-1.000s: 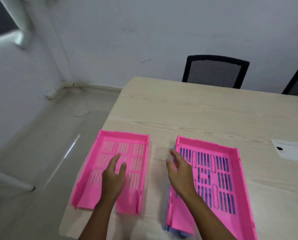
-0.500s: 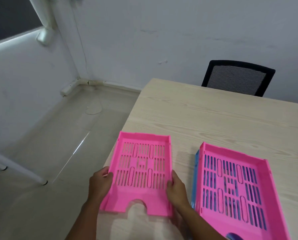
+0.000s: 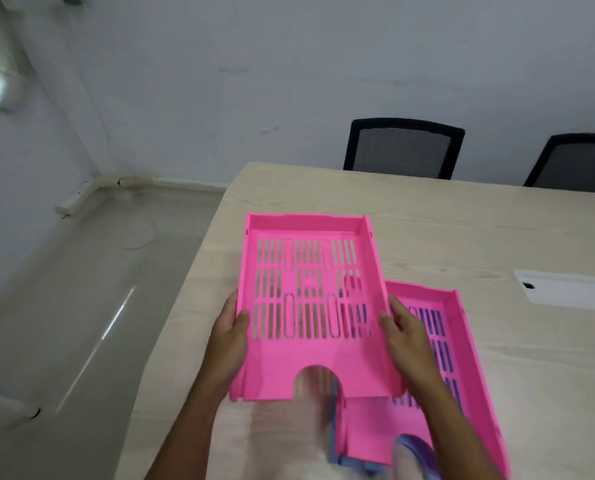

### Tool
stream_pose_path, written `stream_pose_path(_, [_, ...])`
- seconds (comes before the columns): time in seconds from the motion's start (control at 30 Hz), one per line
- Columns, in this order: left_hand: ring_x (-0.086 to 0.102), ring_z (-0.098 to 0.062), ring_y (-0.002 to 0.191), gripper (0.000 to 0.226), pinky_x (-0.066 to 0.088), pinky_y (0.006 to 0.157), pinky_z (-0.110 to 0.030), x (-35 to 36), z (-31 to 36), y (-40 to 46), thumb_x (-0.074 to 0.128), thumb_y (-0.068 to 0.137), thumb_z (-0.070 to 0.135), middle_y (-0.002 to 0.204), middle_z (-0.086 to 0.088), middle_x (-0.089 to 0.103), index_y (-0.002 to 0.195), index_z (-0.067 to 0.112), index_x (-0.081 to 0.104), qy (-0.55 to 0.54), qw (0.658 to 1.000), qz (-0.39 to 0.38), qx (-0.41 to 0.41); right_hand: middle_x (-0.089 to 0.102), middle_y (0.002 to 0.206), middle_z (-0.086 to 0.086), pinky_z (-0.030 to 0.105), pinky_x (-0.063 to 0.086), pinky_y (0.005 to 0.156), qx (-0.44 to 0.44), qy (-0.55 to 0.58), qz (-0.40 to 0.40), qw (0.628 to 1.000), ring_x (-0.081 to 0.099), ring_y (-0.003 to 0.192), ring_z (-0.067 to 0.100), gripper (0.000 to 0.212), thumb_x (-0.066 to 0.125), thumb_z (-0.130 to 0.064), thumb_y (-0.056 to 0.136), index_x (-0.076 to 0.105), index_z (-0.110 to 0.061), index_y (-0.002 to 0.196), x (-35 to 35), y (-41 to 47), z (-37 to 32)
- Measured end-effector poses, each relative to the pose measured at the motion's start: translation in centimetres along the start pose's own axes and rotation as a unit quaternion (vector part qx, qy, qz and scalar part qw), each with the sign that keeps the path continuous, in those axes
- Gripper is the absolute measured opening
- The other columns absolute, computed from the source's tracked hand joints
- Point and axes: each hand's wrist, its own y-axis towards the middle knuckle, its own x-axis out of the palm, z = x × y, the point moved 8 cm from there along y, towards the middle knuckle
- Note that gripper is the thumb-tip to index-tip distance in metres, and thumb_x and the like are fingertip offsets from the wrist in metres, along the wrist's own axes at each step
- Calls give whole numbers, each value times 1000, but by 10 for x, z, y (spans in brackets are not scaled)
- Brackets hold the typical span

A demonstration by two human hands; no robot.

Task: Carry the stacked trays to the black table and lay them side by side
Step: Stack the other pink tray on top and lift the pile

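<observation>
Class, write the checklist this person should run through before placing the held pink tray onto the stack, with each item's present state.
1. Left hand grips held pink tray at its left edge: ok.
2. Right hand grips its right edge: ok.
3. Tray roughly level: ok.
4. Tray lined up over stacked pink tray: not ok, offset left.
5. Blue tray beneath sits square: cannot tell.
6. Black table in sight: not ok.
</observation>
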Motion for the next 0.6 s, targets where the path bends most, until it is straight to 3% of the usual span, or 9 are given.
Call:
stream_pose_path(0.1, [55,-23,131,48,40,112,-54,65,-13,-13,41,97,28,143,0,58,145,30,46,21,999,-47,-15,61,126,-4,16,54,79,-3,12,60,998,66,81,-15,42,52,-6,101,51,-11,143,-69,-9,20])
stream_pose_path(0.13, [52,-22,134,50,38,113,-53,87,-14,-22,41,95,32,146,1,56,145,32,44,22,997,-65,-22,63,122,-5,10,53,75,1,16,80,997,66,79,-19,40,52,-6,101,55,-12,140,-92,-14,30])
stream_pose_path(0.17, [49,-20,137,50,36,115,-52,109,-12,-34,40,97,30,148,2,53,147,31,43,23,996,-80,-20,68,117,-9,11,56,75,5,15,90,996,68,84,-15,38,53,-7,101,60,-20,136,-113,-21,38])
stream_pose_path(0.27, [50,-12,133,46,37,116,-43,158,-10,-61,36,103,17,144,6,55,147,27,44,36,993,-113,-19,76,101,-24,44,62,85,56,13,95,994,73,98,18,38,57,-17,99,72,-52,106,-158,-40,65])
stream_pose_path(0.33, [56,-11,126,45,41,112,-39,176,-14,-74,35,103,14,136,7,61,142,30,48,53,991,-124,-26,78,100,-20,53,61,83,77,16,100,992,74,95,21,39,58,-19,99,73,-55,100,-174,-49,81])
stream_pose_path(0.5, [64,-14,113,44,49,104,-45,180,-28,-82,33,103,16,126,2,68,143,30,48,101,989,-103,-41,77,94,-29,49,62,82,94,41,95,990,75,88,7,38,56,-24,100,70,-59,95,-174,-56,95])
stream_pose_path(0.6, [66,-17,111,43,50,101,-49,174,-32,-78,36,102,18,124,2,70,141,33,50,112,988,-94,-47,77,100,-24,48,62,85,86,45,92,991,75,93,9,37,54,-22,101,69,-56,103,-168,-54,97])
